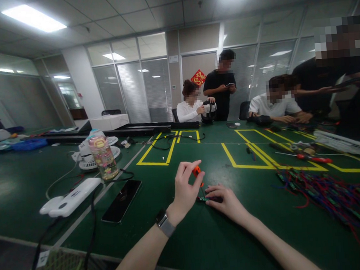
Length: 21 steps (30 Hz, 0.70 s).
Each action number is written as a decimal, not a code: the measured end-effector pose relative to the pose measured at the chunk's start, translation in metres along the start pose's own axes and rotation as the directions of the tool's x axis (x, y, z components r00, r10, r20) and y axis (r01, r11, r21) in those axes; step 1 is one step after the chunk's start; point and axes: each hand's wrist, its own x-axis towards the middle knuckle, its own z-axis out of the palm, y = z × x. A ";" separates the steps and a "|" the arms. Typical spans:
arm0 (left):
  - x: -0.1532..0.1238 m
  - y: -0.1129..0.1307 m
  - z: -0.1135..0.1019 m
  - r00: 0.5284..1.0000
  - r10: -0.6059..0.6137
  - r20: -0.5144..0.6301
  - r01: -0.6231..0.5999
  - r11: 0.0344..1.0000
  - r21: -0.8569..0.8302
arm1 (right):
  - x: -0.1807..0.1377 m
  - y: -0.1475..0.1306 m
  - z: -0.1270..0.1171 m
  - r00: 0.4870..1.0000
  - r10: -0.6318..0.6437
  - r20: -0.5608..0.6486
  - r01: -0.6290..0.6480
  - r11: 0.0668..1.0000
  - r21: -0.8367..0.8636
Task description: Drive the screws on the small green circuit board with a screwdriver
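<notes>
My left hand point(185, 184) is pinched round the orange handle of a small screwdriver point(196, 172), held upright with its tip pointing down. A watch sits on that wrist. My right hand point(224, 199) lies low on the green table point(206, 232), fingers pressed on a small dark circuit board point(203, 199) just under the screwdriver tip. Most of the board is hidden by my fingers.
A black phone point(122, 200), a white power strip point(69, 197) and a drink bottle point(103, 156) lie to the left. A heap of red and blue wired boards point(331, 194) and a red-handled screwdriver point(312, 158) are at the right. Several people sit or stand at the far side.
</notes>
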 end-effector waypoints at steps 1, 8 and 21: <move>0.000 0.000 0.000 1.000 0.004 0.008 -0.004 1.000 -0.002 | 0.000 0.000 0.000 1.000 0.000 -0.001 0.000 1.000 0.001; 0.000 0.001 0.000 0.997 -0.021 0.068 0.025 0.997 -0.071 | 0.001 0.002 0.001 1.000 -0.001 -0.002 0.001 1.000 -0.004; 0.001 0.002 -0.001 1.000 0.006 0.028 -0.004 0.998 -0.069 | 0.000 0.004 0.001 1.000 -0.008 -0.008 0.008 1.000 -0.011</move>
